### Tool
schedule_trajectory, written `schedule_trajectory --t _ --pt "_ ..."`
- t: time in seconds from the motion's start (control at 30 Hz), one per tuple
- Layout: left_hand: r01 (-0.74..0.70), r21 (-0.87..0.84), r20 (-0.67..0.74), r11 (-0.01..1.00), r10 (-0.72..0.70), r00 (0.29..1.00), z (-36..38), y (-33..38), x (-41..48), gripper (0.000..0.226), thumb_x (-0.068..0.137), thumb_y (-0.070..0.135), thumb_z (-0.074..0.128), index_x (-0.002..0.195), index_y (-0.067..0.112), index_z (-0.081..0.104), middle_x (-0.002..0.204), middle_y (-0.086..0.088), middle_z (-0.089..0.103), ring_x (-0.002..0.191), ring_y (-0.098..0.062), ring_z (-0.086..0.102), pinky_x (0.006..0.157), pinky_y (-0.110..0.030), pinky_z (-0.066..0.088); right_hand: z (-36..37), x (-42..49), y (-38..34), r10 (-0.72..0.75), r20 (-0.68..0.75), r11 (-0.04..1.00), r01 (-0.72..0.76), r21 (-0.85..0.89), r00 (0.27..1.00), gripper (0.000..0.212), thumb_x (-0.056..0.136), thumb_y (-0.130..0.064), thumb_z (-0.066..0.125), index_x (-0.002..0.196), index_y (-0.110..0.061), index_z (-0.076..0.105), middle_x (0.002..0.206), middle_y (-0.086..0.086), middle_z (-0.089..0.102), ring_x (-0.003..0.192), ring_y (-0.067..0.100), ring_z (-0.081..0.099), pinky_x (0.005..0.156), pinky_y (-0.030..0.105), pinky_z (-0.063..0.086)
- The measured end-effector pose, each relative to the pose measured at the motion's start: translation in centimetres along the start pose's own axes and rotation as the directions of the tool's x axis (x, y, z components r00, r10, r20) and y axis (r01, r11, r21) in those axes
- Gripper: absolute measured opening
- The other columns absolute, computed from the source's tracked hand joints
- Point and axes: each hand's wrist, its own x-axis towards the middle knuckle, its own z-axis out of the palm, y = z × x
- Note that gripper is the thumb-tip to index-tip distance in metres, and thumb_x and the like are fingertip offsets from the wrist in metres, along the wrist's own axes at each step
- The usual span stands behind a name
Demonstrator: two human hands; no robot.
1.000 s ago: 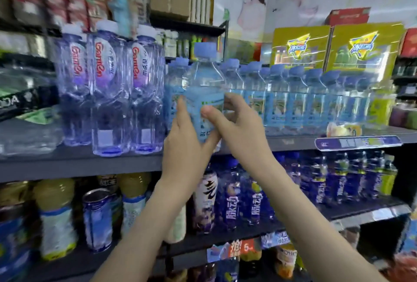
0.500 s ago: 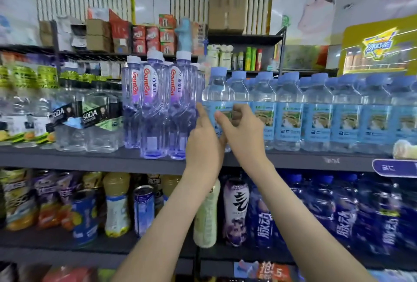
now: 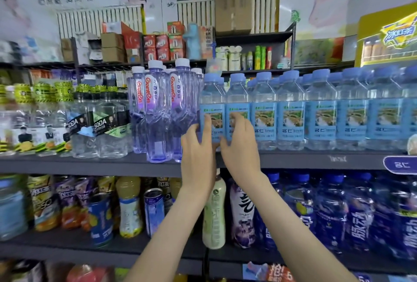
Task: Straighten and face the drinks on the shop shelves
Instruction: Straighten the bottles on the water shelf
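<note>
A row of blue-capped, blue-labelled water bottles (image 3: 291,119) stands on the upper grey shelf (image 3: 293,159), labels facing out. Both hands are on the leftmost water bottle (image 3: 212,98), which stands upright at the row's left end. My left hand (image 3: 196,157) grips its lower left side, fingers up along the label. From the right, my right hand (image 3: 240,146) holds the same bottle, its curled fingers reaching over the label of the neighbouring bottle (image 3: 237,96). The hands hide the bottle's base.
Tall purple Ganten bottles (image 3: 155,110) stand just left of my left hand, with clear soda bottles (image 3: 99,128) further left. The lower shelf (image 3: 67,247) holds cans, juice bottles and dark blue drink bottles (image 3: 331,214). A yellow display sign (image 3: 388,35) stands at upper right.
The water bottle, held up in front of the row a second ago, now stands in line at the row's left end. Both hands stay on it, lower down. The view shifted left.
</note>
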Motion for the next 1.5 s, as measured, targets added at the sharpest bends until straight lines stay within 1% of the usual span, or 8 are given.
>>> schedule_trajectory --t 0.13,0.27,0.37,0.47,0.63,0.93,1.2,1.5 --pt "-0.004 -0.060 0.086 0.998 0.009 0.996 0.4 -0.7 0.3 0.079 0.092 0.013 0.059 0.148 0.023 0.004 0.127 -0.020 0.048 0.111 -0.034 0.047 0.084 -0.040 0.045 -0.2 0.0 1.3 -0.104 -0.084 0.984 0.090 -0.151 0.991 0.057 0.084 0.000 0.061 0.136 -0.002 0.038 0.124 0.012 0.047 0.117 0.025 0.043 0.098 0.035 0.042" --pt "0.023 0.016 0.120 1.000 -0.025 0.992 0.3 0.0 0.8 0.080 0.092 0.008 0.056 0.150 0.019 0.001 0.125 -0.018 0.046 0.110 -0.031 0.044 0.081 -0.036 0.042 -0.6 0.0 2.2 -0.116 -0.073 0.975 0.099 -0.200 0.991 0.061 0.082 0.003 0.060 0.139 -0.003 0.037 0.128 0.014 0.046 0.118 0.027 0.040 0.098 0.034 0.038" --pt "0.014 0.070 0.042 0.997 -0.017 0.999 0.2 0.5 0.8 0.078 0.083 -0.005 0.063 0.148 0.014 0.026 0.125 -0.024 0.044 0.107 -0.037 0.045 0.078 -0.041 0.048 -0.9 -0.4 2.7 -0.128 -0.015 0.969 0.121 -0.216 0.992 0.066 0.082 0.004 0.059 0.143 -0.004 0.032 0.136 0.017 0.040 0.128 0.031 0.034 0.100 0.038 0.040" --pt "0.032 0.037 0.117 0.999 -0.037 0.992 0.2 0.9 0.7 0.072 0.094 0.002 0.046 0.151 0.023 0.007 0.143 -0.020 0.028 0.122 -0.032 0.035 0.093 -0.039 0.039 -1.4 -0.6 3.2 -0.142 0.053 0.963 0.151 -0.223 0.988 0.067 0.087 0.001 0.055 0.147 -0.005 0.026 0.144 0.016 0.033 0.137 0.031 0.024 0.107 0.037 0.032" --pt "0.191 0.129 0.053 0.973 -0.199 0.979 0.4 2.6 2.0 0.076 0.097 0.034 0.049 0.150 0.007 0.002 0.135 -0.017 0.038 0.117 -0.029 0.044 0.081 -0.033 0.044 -1.7 -1.2 3.3 -0.153 0.039 0.977 0.157 -0.141 0.987 0.056 0.089 -0.003 0.053 0.142 -0.007 0.036 0.141 0.013 0.037 0.134 0.023 0.023 0.104 0.031 0.032" --pt "0.291 0.206 0.108 0.934 -0.317 0.942 0.2 3.7 3.4 0.086 0.090 0.034 0.059 0.147 0.000 0.004 0.137 -0.022 0.034 0.117 -0.034 0.045 0.084 -0.033 0.045 -2.5 -1.9 4.1 -0.105 0.036 0.990 0.108 -0.090 0.994 0.047 0.093 -0.009 0.052 0.138 -0.005 0.039 0.139 0.010 0.037 0.132 0.020 0.026 0.100 0.015 0.016" --pt "0.171 0.119 0.127 0.978 -0.186 0.974 0.1 2.0 2.6 0.084 0.093 0.036 0.053 0.151 0.018 -0.005 0.125 -0.017 0.039 0.105 -0.031 0.047 0.073 -0.033 0.039 -2.3 -2.0 4.4 -0.130 0.059 0.984 0.136 -0.113 0.990 0.053 0.090 -0.006 0.054 0.141 -0.003 0.037 0.139 0.016 0.041 0.129 0.029 0.034 0.107 0.035 0.030" --pt "-0.015 0.306 0.051 0.952 -0.001 0.999 -0.1 -0.4 -0.6 0.057 0.090 0.042 0.036 0.141 0.017 0.043 0.140 -0.022 0.043 0.125 -0.037 0.045 0.101 -0.052 0.037 -1.3 -4.8 3.3 -0.190 0.099 0.969 0.203 -0.143 0.977 0.054 0.084 -0.009 0.065 0.135 -0.003 0.047 0.139 0.016 0.047 0.125 0.038 0.042 0.102 0.048 0.035"
